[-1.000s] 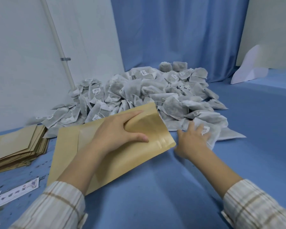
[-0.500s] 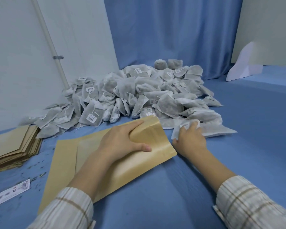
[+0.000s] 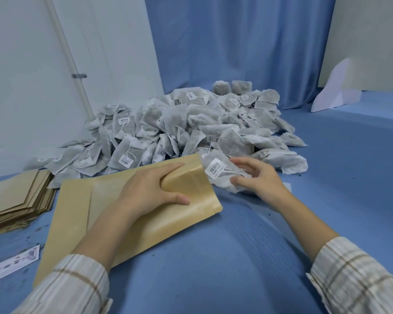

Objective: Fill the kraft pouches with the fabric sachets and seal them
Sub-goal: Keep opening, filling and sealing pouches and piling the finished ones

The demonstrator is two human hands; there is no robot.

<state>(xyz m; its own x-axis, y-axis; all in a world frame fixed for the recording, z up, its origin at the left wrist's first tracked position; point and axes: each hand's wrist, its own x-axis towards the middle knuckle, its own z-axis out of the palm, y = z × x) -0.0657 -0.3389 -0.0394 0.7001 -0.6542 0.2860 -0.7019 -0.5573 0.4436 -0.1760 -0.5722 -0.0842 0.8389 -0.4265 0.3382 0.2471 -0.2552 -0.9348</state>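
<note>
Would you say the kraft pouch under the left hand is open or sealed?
Open: the left hand spreads the mouth of the kraft pouch, and the sachet in the right hand is outside it.

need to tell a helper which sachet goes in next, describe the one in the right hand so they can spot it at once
Start at the big heap of grey fabric sachets on the blue table. At its near edge, beside the mouth of the kraft pouch under the left hand, the right hand grips one sachet. It alone is lifted clear, barcode tag up.
</note>
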